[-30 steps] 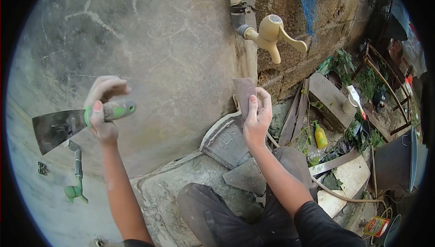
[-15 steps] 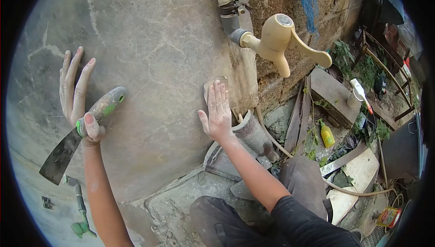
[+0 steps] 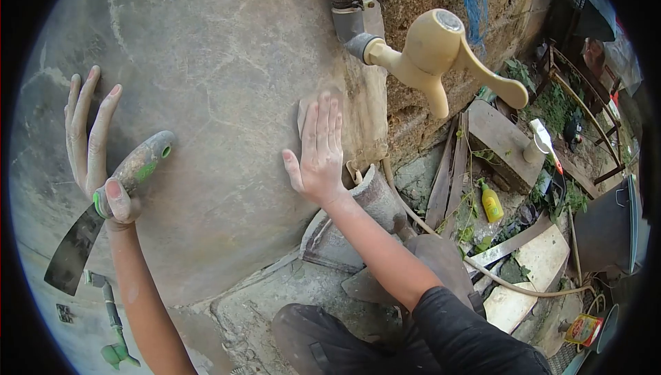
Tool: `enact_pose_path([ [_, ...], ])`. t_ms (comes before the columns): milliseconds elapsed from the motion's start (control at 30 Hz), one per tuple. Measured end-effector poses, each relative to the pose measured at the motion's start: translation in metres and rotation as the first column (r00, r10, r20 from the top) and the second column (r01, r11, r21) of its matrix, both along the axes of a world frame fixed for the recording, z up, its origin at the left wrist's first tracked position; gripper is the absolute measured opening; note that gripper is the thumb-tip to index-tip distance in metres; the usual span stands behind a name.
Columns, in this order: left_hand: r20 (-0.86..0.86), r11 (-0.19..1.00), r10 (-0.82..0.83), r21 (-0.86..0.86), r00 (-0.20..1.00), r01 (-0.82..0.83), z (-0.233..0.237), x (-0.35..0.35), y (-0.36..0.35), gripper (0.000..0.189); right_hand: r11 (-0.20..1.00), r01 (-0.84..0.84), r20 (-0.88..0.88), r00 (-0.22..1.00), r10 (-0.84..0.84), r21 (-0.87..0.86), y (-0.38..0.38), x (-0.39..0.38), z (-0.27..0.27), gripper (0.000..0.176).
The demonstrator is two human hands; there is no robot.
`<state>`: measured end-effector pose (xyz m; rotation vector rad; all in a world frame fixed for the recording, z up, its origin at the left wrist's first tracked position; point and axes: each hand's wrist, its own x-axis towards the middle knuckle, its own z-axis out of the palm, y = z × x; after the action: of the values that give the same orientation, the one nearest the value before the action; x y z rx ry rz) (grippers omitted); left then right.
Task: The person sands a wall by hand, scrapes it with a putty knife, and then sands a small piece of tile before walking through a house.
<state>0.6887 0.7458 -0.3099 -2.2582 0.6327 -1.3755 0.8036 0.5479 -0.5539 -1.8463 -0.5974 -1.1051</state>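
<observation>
My left hand point(image 3: 103, 161) rests against the grey cement wall point(image 3: 206, 99), its long fingers spread. Between its thumb and palm is the handle of a putty knife point(image 3: 142, 161), grey with green patches; the dark blade points down and left. My right hand point(image 3: 319, 151) lies flat on a thin sheet of sandpaper point(image 3: 303, 115), pressing it to the wall near the corner edge. Most of the sheet is hidden under the fingers. Pale dust coats both hands. A cream plastic tap point(image 3: 430, 48) sticks out above and right of my right hand.
A curved broken pipe piece point(image 3: 375, 199) leans at the wall's foot. To the right lie a concrete block point(image 3: 506, 144) with a white paintbrush point(image 3: 540, 134) near it, a yellow bottle point(image 3: 491, 203), a hose point(image 3: 530, 292) and a dark bucket point(image 3: 606, 227). A green tap point(image 3: 118, 354) is low on the left.
My right hand has slid a little up the wall with the sandpaper. The whole view has shifted slightly; my left hand still holds the putty knife.
</observation>
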Motion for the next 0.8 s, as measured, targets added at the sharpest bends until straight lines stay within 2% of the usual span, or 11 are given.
enact_pose_path([
  [33,0.010,1.000,-0.018,-0.004,1.000,0.018,0.000,0.001,0.001,0.076,1.000,0.018,0.011,1.000,-0.018,0.011,-0.003,0.005,0.017,0.080],
  [133,0.015,0.999,-0.039,-0.010,0.999,0.040,-0.001,0.005,0.004,0.076,0.997,0.017,0.007,1.000,-0.017,0.074,0.000,0.005,0.019,0.080],
  [200,0.028,0.999,-0.043,-0.006,0.999,0.044,0.000,0.004,0.003,0.076,0.998,-0.036,-0.062,0.997,0.039,0.049,0.015,-0.019,-0.031,0.079],
  [233,0.019,0.999,-0.013,-0.037,1.000,0.013,-0.001,0.001,-0.001,0.078,0.997,-0.059,-0.094,0.994,0.063,0.041,0.015,-0.030,-0.031,0.079],
  [300,0.026,0.999,-0.020,-0.032,0.999,0.021,0.002,0.001,0.001,0.080,0.999,-0.044,-0.052,0.998,0.045,0.024,0.014,-0.016,-0.031,0.079],
  [433,0.017,1.000,-0.016,-0.027,1.000,0.017,-0.003,0.003,0.006,0.081,0.995,0.029,0.038,0.999,-0.033,0.098,0.000,0.010,0.032,0.080],
  [533,0.014,0.999,-0.024,0.021,1.000,0.024,0.000,0.002,0.003,0.077,0.996,-0.015,-0.022,1.000,0.018,0.093,0.007,-0.004,0.001,0.081],
  [633,0.019,1.000,-0.005,0.029,1.000,0.005,0.002,0.000,-0.004,0.075,0.997,-0.070,-0.087,0.994,0.071,0.008,0.012,-0.021,-0.039,0.081],
  [800,0.032,0.998,-0.049,-0.030,0.998,0.050,-0.001,0.005,0.002,0.080,0.997,0.031,0.011,0.999,-0.032,0.073,-0.001,0.007,0.037,0.081],
])
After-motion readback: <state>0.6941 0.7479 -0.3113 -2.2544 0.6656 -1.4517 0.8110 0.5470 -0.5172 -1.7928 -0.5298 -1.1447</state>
